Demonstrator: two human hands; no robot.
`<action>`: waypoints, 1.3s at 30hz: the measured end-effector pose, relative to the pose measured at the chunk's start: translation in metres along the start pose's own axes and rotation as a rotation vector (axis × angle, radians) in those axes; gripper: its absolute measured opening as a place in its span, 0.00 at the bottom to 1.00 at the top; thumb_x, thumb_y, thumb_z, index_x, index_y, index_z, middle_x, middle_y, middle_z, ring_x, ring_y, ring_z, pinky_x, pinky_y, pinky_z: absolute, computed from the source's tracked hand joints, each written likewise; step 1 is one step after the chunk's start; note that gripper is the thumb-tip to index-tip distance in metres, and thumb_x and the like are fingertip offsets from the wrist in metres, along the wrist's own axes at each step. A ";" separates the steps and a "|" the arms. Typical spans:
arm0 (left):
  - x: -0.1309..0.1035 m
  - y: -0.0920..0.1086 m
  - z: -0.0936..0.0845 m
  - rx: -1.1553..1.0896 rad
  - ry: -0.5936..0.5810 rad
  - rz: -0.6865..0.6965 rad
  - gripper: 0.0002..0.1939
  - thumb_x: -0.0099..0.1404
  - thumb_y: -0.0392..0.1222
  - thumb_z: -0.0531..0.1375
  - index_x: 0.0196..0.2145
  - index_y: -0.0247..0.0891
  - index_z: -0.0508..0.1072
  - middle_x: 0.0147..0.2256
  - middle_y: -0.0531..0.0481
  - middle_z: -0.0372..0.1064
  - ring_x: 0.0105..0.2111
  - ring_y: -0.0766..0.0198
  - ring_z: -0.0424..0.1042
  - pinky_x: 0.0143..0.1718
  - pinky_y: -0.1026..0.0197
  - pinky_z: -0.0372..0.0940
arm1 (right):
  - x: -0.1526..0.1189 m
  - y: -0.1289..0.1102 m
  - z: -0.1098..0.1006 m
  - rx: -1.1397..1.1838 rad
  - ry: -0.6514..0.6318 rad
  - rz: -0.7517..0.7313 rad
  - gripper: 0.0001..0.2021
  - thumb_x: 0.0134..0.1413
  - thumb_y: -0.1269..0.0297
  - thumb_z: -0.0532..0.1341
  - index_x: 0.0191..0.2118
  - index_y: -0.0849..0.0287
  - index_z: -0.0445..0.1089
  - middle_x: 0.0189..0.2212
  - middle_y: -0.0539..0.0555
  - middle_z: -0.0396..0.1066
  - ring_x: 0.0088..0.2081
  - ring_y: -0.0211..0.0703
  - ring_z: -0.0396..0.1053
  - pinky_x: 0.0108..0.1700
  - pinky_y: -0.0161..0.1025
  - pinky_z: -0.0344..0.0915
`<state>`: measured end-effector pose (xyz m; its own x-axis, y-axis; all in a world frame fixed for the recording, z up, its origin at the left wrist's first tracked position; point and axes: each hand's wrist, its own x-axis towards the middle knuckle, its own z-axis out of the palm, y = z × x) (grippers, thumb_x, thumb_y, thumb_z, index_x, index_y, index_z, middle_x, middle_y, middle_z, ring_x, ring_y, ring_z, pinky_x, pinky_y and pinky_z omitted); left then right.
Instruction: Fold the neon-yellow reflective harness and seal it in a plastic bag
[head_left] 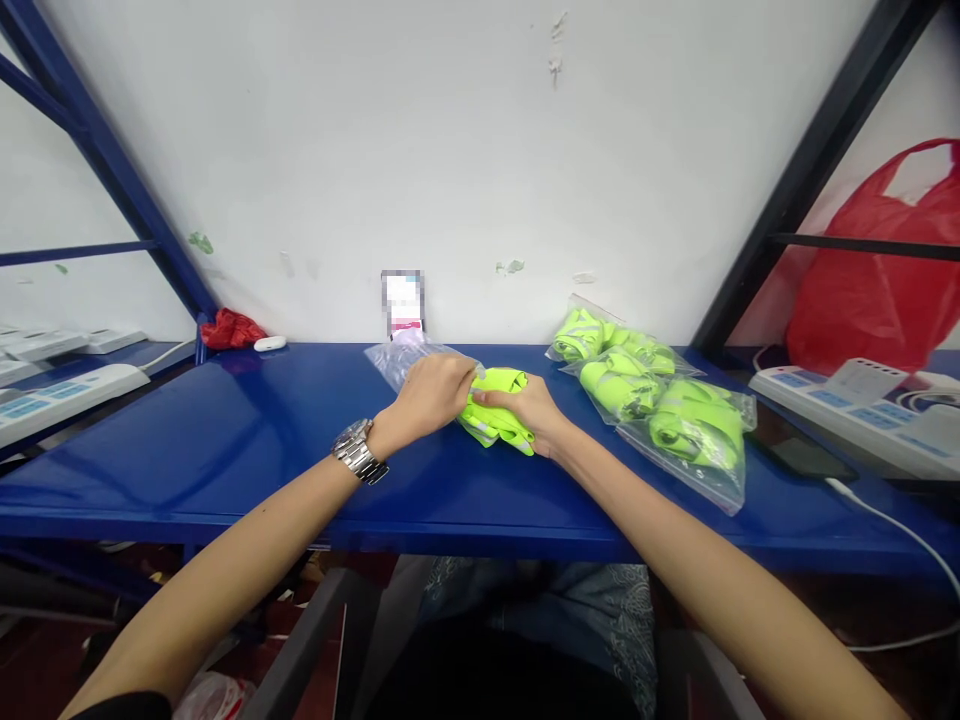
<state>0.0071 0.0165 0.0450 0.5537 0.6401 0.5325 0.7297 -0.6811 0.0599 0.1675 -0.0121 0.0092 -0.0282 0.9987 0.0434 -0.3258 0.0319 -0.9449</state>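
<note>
A folded neon-yellow reflective vest (495, 425) with grey strips is at the middle of the blue table. My right hand (534, 408) grips it from the right, thumb across its top. At its left edge, my left hand (441, 388) is closed, back of the hand upward, a metal watch on the wrist. A clear plastic bag (386, 362) extends from behind my left hand, and its near end seems pinched in those fingers, which are partly hidden. To the right lie several clear bags with rolled neon-yellow vests (697, 425) inside.
A phone (403, 300) with a lit screen leans on the wall. A red plastic bag (232, 328) and a white case (270, 343) sit back left. At right are a dark phone (802, 455) on a white cable, a power strip (862, 405) and a large red bag (877, 270).
</note>
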 end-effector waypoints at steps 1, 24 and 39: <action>0.000 0.002 0.001 -0.032 0.015 0.010 0.14 0.67 0.36 0.51 0.26 0.37 0.73 0.26 0.47 0.71 0.26 0.64 0.66 0.28 0.61 0.53 | 0.000 -0.001 0.001 0.015 0.005 0.011 0.21 0.23 0.70 0.76 0.32 0.62 0.75 0.29 0.54 0.79 0.31 0.48 0.76 0.34 0.42 0.73; -0.035 0.032 0.021 -0.550 0.170 -0.155 0.21 0.62 0.36 0.56 0.54 0.35 0.65 0.41 0.43 0.66 0.41 0.59 0.71 0.46 0.54 0.69 | 0.005 -0.015 -0.002 0.297 0.225 0.041 0.13 0.34 0.69 0.73 0.30 0.63 0.73 0.29 0.55 0.77 0.30 0.46 0.75 0.34 0.41 0.74; -0.005 0.002 -0.026 -0.209 -0.208 -0.272 0.25 0.72 0.52 0.46 0.21 0.40 0.68 0.18 0.50 0.63 0.22 0.61 0.64 0.28 0.60 0.54 | -0.005 -0.005 -0.010 -0.514 -0.158 -0.482 0.24 0.35 0.64 0.71 0.45 0.60 0.76 0.38 0.53 0.77 0.38 0.46 0.73 0.42 0.40 0.67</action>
<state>-0.0046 0.0029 0.0646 0.4368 0.8506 0.2928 0.7755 -0.5210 0.3567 0.1786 -0.0166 0.0107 -0.1425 0.8520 0.5038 0.1482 0.5216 -0.8402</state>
